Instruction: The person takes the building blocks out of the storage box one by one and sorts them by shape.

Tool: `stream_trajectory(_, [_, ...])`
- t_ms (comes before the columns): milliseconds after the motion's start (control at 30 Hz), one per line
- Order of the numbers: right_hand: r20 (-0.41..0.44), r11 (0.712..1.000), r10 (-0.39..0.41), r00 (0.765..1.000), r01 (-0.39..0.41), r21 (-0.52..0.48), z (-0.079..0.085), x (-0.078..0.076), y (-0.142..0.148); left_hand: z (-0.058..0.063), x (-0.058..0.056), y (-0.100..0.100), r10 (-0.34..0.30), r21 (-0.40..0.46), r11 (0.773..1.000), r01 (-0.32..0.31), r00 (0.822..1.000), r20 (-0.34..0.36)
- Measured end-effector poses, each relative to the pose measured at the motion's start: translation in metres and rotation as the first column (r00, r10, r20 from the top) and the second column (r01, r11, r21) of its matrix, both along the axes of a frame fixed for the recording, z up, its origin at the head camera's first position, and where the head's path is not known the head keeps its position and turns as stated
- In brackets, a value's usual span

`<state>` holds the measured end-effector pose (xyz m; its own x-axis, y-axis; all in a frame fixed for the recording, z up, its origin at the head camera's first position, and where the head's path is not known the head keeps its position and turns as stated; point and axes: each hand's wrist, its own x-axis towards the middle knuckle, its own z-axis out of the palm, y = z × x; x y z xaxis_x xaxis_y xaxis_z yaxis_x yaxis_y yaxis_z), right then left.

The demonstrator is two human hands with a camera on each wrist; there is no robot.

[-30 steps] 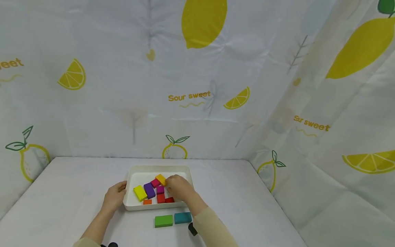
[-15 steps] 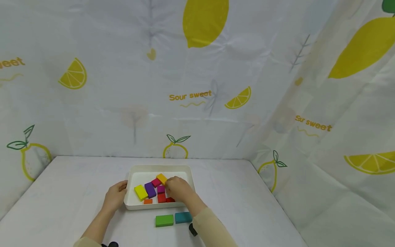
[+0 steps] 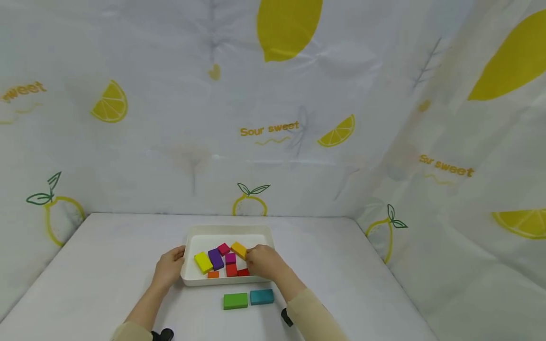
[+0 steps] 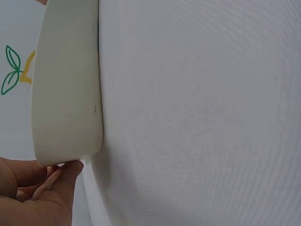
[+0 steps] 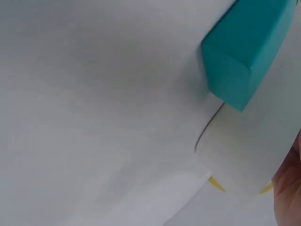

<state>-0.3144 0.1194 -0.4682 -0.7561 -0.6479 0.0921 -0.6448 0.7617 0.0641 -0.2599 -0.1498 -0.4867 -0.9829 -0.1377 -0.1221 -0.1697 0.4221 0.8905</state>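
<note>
A shallow white tray (image 3: 192, 282) holds several coloured blocks. My left hand (image 3: 169, 266) holds the tray's left end; the left wrist view shows the digits of that hand (image 4: 44, 193) against the tray's outer wall (image 4: 66, 94). Over the tray's right part, my right hand (image 3: 263, 261) pinches the right end of an orange-yellow block (image 3: 239, 249), its fingertips mostly hidden. To its left lie a crimson block (image 3: 223, 249), a purple block (image 3: 215, 259) and a yellow block (image 3: 203, 262). Closer to me are a magenta block (image 3: 230, 258), red block (image 3: 231, 270), dark red block (image 3: 243, 272) and orange block (image 3: 213, 274).
In front of the tray, a green block (image 3: 235, 300) and a teal block (image 3: 262, 297) lie side by side on the white tabletop (image 3: 324, 265). The right wrist view shows the teal block (image 5: 235, 56) close up. A lemon-print sheet (image 3: 170, 109) hangs behind the table.
The orange-yellow block has slid a little to the right in the tray along with my right hand. My left hand keeps its place at the tray; the head view has shifted slightly.
</note>
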Motion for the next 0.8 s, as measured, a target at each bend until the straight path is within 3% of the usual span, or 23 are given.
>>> stream_trajectory(200, [-0.03,0.999,0.032,0.999,-0.032,0.023,0.002,0.002,0.02,-0.002,-0.006,0.01,0.028,0.023,0.999,-0.028,1.0,-0.01])
stream_trajectory(367, [0.001,1.0,0.009,1.0,-0.009,0.012,0.001,0.006,0.027,-0.005,-0.006,0.016,0.054,0.034,0.998,-0.054,0.998,-0.009])
stream_trajectory(567, [0.0,0.992,-0.029,1.0,0.029,-0.126,-0.007,0.003,0.021,-0.006,-0.006,0.017,0.08,0.034,0.996,-0.079,0.997,-0.018])
stream_trajectory(800, [0.053,0.954,-0.103,0.993,0.114,-0.276,-0.015,-0.003,0.002,-0.004,-0.001,0.008,0.108,0.02,0.994,-0.107,0.994,-0.03])
